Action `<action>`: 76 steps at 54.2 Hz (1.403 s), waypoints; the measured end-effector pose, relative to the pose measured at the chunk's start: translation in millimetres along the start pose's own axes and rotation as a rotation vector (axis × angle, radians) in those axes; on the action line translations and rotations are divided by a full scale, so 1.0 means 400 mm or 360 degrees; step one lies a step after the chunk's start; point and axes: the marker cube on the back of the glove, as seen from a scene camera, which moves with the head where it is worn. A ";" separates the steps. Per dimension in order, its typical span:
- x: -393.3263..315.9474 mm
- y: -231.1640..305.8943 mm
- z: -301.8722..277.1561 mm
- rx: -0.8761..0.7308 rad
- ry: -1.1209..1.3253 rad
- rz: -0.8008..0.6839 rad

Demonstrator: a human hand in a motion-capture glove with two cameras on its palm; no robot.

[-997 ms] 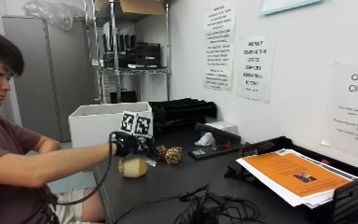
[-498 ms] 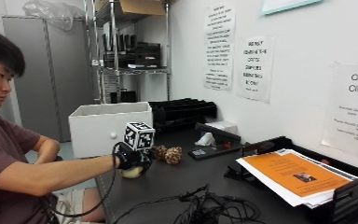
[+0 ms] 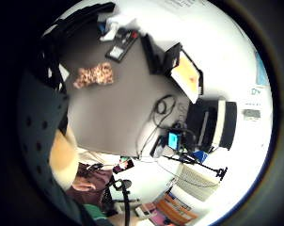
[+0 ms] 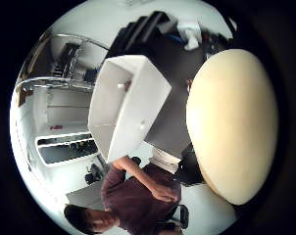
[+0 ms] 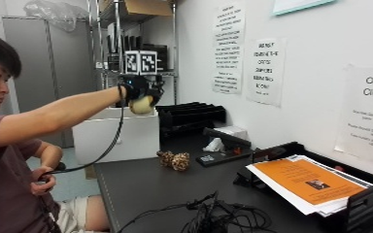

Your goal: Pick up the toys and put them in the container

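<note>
My gloved right hand [image 5: 137,91] is raised high above the white container [image 5: 116,135] and grips a cream round toy [image 5: 141,104]. The same cream toy [image 4: 231,125] fills much of the thumb side palm view, with the open white container [image 4: 123,105] seen beyond it. A brown spotted plush toy [image 5: 175,159] lies on the dark table [image 5: 147,189] near the container; that spotted toy [image 3: 94,75] also shows on the table in the little finger side view.
Black stacked trays [image 5: 190,116] stand behind the container. A black paper tray with an orange sheet [image 5: 306,182] sits at the right. Tangled cables [image 5: 219,216] lie at the table's front. A small black device [image 5: 222,155] and a white tissue [image 5: 213,144] rest by the wall.
My hand closed on the cream toy on the table, lifted it and swung it up high over the white container. The spotted toy stayed where it was.
</note>
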 end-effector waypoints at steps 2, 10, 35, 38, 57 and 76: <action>-0.020 -0.002 -0.048 0.0025 0.0034 -0.0009; -0.120 -0.017 -0.178 0.0082 0.0094 -0.0074; -0.672 -0.176 -0.133 0.0118 -0.0206 -0.0660; -0.704 -0.172 -0.111 0.0088 -0.0195 -0.0738; -0.870 -0.209 -0.030 0.0011 -0.0110 -0.0949; -0.789 -0.197 -0.040 -0.0375 -0.0039 -0.0696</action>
